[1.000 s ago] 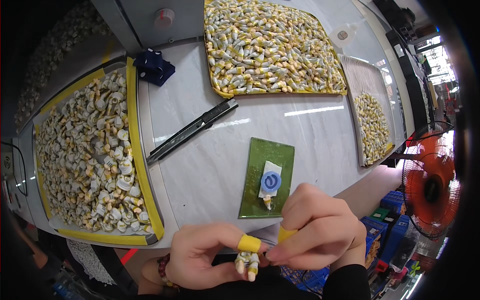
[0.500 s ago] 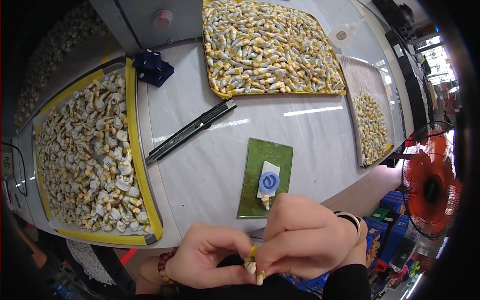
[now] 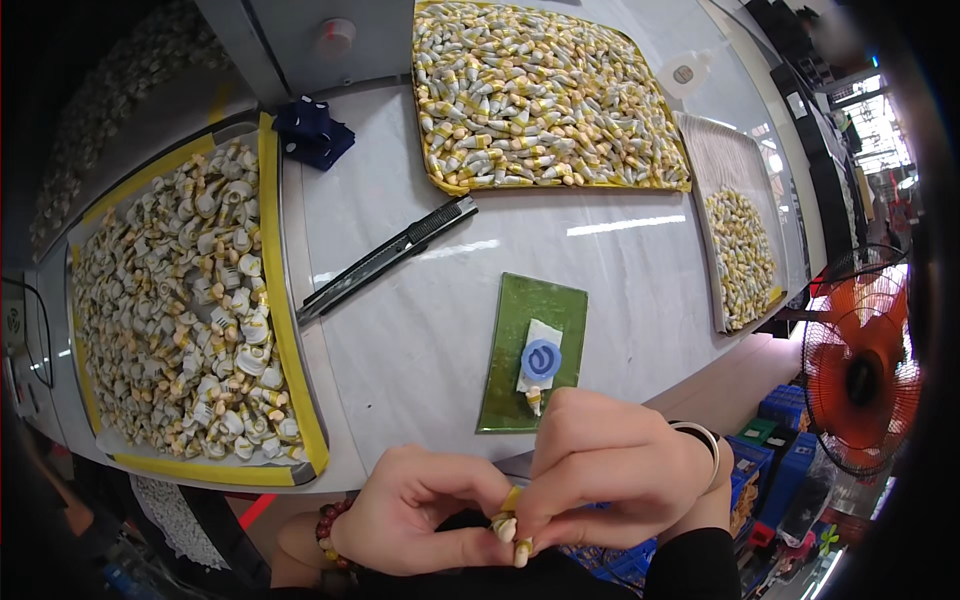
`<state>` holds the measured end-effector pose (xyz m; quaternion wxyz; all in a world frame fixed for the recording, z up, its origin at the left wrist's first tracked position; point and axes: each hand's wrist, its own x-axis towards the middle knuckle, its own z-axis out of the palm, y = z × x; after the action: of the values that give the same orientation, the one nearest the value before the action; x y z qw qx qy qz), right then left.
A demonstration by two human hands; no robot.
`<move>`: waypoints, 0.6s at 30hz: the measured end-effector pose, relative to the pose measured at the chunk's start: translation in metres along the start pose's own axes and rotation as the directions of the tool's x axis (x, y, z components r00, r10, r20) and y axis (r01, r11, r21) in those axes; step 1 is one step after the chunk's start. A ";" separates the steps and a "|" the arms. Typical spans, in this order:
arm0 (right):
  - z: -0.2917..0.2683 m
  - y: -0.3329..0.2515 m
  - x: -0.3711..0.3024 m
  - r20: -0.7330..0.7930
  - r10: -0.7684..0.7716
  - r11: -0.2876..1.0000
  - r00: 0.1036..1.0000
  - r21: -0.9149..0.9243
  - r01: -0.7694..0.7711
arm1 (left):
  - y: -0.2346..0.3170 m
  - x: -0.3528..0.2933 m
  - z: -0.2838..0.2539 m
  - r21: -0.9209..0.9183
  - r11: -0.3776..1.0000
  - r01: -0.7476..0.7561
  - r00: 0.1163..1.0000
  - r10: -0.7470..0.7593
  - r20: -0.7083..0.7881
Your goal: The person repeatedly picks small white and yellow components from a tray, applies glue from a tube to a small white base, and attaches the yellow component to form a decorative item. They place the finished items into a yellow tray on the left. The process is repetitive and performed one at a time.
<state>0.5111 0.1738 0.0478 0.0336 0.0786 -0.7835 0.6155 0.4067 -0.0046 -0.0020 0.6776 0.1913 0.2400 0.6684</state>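
While both hands meet near the lower edge of the view, a small figurine piece [image 3: 507, 527], white and yellow with pale peach ends, sits pinched between them, in front of the person's dark clothing and just short of the tabletop [image 3: 400, 350]. Left hand [image 3: 430, 510]: thumb and index nearly closed on the piece, yellow wrap [image 3: 512, 497] at the index fingertip; beaded bracelet [image 3: 330, 530] at the wrist. Right hand [image 3: 610, 480]: fingers curled, thumb and index drawn together at the same piece; exact contact hidden by the fingers. Pale bangle [image 3: 708, 440] at the right wrist.

Just beyond the right hand: green plate [image 3: 500, 385], flat on the tabletop. On it, white pad [image 3: 546, 330] bearing a round blue cup [image 3: 541, 360]; a second small piece [image 3: 535, 400] lies at the pad's near end.

Farther out: black box cutter [image 3: 390, 258], lying diagonally. Left, yellow-taped tray [image 3: 292, 390] heaped with white-and-yellow pieces. Far side, large tray [image 3: 560, 188] packed with slim gray-and-yellow pieces; to its right, narrower tray [image 3: 735, 160], part filled. Navy cloth [image 3: 315, 132] near the left tray's far corner; translucent bottle [image 3: 684, 74] beside the large tray. Orange-bladed fan [image 3: 862, 370] at far right.
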 end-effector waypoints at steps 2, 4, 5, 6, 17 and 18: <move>0.000 0.004 -0.001 -0.007 -0.002 0.997 1.000 0.078 0.002 | -0.001 -0.002 -0.001 0.013 1.000 -0.012 1.000 0.012 0.004; 0.001 0.006 -0.004 -0.021 0.027 0.986 0.999 0.167 -0.023 | -0.001 -0.002 0.000 0.042 0.999 -0.025 1.000 0.025 0.007; 0.002 0.007 -0.005 -0.030 0.043 0.977 0.999 0.210 -0.036 | -0.001 -0.001 0.000 0.056 0.998 -0.030 1.000 0.030 0.010; 0.002 0.008 -0.004 -0.034 0.029 0.971 0.999 0.238 -0.020 | 0.001 -0.001 0.000 0.051 0.998 -0.022 1.000 0.021 0.009; -0.001 0.010 -0.008 0.109 0.049 0.966 0.993 0.248 -0.075 | -0.008 0.002 -0.001 0.121 0.993 -0.014 1.000 0.011 0.023; -0.001 0.011 -0.009 0.114 0.032 0.965 0.993 0.254 -0.060 | -0.008 0.001 -0.002 0.209 0.978 -0.001 1.000 -0.003 0.017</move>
<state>0.5177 0.1780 0.0362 -0.0339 0.0974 -0.6994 0.7073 0.4120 -0.0036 -0.0080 0.6561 0.2669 0.3031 0.6375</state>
